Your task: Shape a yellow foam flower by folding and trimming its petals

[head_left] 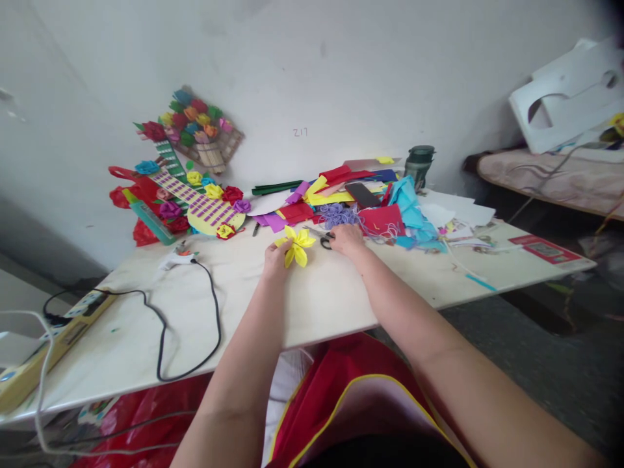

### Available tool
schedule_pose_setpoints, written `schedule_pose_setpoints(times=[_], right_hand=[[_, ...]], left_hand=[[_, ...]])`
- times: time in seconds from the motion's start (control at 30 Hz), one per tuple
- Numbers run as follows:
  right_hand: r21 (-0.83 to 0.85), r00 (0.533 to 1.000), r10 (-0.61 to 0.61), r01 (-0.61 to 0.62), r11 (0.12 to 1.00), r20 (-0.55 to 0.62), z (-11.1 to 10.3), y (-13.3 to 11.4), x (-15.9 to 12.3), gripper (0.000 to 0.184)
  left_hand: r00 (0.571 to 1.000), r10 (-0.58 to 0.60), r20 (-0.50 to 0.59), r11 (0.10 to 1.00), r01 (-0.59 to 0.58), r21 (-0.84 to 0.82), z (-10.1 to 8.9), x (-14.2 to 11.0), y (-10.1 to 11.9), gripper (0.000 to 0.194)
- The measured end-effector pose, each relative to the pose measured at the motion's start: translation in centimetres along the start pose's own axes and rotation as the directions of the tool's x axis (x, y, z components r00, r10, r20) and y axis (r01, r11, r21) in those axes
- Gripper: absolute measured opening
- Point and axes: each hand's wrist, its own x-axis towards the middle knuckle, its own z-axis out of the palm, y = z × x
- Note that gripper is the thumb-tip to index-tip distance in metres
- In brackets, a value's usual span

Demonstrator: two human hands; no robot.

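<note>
Between the fingers of my left hand [275,259] is a yellow flower [298,246] with several pointed petals, held just above the table. My right hand [347,238] is to its right, with its fingers closed at the black handles of a pair of scissors [326,242]. The blades point left toward the flower and lie low over the tabletop. Just behind my right hand are a tangle of purple yarn [336,214] and a red sheet [383,221] with loose threads on it.
A glue gun [178,259] with a black cord lies on the left of the table [312,305], near a power strip [63,338]. Behind stand a glue bottle [151,220] and flower-covered crafts [209,211]. Coloured sheets, a phone [362,194] and a dark bottle [419,164] are at the back.
</note>
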Motion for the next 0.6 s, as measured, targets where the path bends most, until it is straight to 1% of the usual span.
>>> schedule_pose_setpoints(times=[0.2, 0.47, 0.6], right_hand=[[-0.037, 0.998, -0.045, 0.044, 0.998, -0.035, 0.4, -0.6, -0.2, 0.032], [-0.046, 0.998, -0.062, 0.062, 0.997, 0.015, 0.3, -1.7, -0.1, 0.034], [0.012, 0.999, -0.044, 0.044, 0.999, 0.026, 0.9, -1.7, 0.4, 0.034]], left_hand=[[1.000, -0.004, 0.008, 0.999, 0.004, 0.049, 0.0, 0.0, -0.1, 0.028], [1.000, -0.001, 0.004, 0.997, 0.001, 0.074, -0.1, 0.2, -0.4, 0.029], [1.000, 0.017, -0.009, 0.998, -0.017, 0.059, -0.3, 0.4, -0.6, 0.030]])
